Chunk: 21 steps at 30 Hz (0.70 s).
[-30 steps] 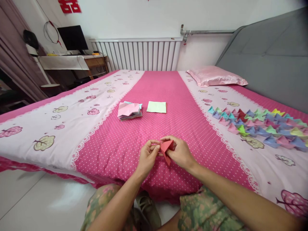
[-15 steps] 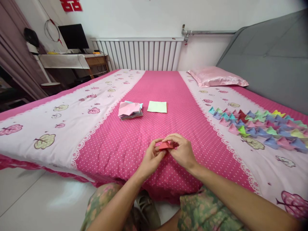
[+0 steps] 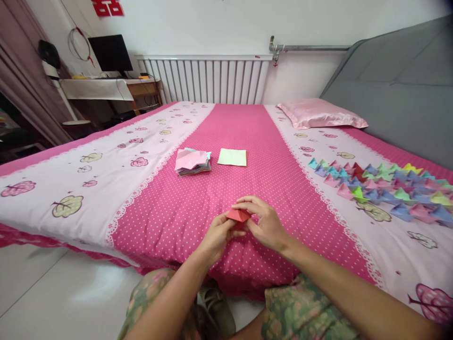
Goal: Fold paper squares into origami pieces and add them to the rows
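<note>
A small piece of folded red paper is held between my two hands, just above the near part of the pink dotted bedspread. My left hand pinches its left side, thumb on top. From the right, my right hand grips it with the fingers over the far edge and the thumb near the close edge. Beyond the hands lie a stack of folded coloured paper, pink on top, and a flat pale green sheet to the right of it.
Rows of folded paper boats in many colours stand on the right of the bed. A pink pillow lies behind them, by the grey headboard. A white radiator lines the far wall; a desk with a monitor stands far left.
The red paper has been turned, so a broader pointed face now shows. My left hand has shifted slightly down and left, its fingers now below the paper. The right hand has moved slightly left.
</note>
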Each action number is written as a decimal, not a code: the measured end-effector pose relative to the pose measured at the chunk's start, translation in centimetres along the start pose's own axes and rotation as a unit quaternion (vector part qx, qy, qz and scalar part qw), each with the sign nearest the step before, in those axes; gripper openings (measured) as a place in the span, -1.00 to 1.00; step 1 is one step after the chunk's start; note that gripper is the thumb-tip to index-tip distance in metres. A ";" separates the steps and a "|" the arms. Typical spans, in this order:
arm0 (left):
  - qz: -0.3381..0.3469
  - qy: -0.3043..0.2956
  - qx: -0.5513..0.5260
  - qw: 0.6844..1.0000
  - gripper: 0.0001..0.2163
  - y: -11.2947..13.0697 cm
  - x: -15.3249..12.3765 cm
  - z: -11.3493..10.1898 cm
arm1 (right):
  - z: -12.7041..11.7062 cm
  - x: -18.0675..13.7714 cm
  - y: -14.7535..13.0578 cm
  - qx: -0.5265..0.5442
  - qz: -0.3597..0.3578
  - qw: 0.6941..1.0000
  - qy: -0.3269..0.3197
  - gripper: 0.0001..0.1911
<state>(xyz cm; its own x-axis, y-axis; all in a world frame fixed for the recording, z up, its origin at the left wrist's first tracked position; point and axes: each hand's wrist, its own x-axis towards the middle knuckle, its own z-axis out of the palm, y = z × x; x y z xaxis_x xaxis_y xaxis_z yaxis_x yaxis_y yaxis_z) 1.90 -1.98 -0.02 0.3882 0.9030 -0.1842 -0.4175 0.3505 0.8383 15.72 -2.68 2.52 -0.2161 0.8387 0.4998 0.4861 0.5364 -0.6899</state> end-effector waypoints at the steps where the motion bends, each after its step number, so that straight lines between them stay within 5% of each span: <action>1: -0.001 0.000 0.001 1.000 -0.85 0.1 0.0 0.0 | 0.0 0.0 0.0 0.003 -0.001 1.000 -0.001 -0.53; 10: -0.036 0.042 -0.084 0.995 -0.87 1.0 0.1 -0.3 | -0.7 -0.1 0.5 -0.084 -0.047 0.992 -0.076 -0.53; 15: -0.037 -0.043 -0.162 0.985 -0.81 1.6 -0.1 -0.5 | -1.2 0.0 0.1 -0.114 -0.062 0.982 -0.136 -0.55; 21: -0.015 -0.119 -0.168 0.978 -0.78 1.5 -0.5 -0.7 | -0.3 0.0 0.4 -0.145 -0.064 0.984 -0.081 -0.62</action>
<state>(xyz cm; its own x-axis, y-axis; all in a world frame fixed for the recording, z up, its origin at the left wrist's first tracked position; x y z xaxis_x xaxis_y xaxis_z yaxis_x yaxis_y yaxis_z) 0.52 -1.77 0.98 0.5676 0.8219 -0.0486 -0.6342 0.4741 0.6107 16.13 -2.52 2.39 -0.4127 0.7825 0.4663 0.6624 0.6092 -0.4361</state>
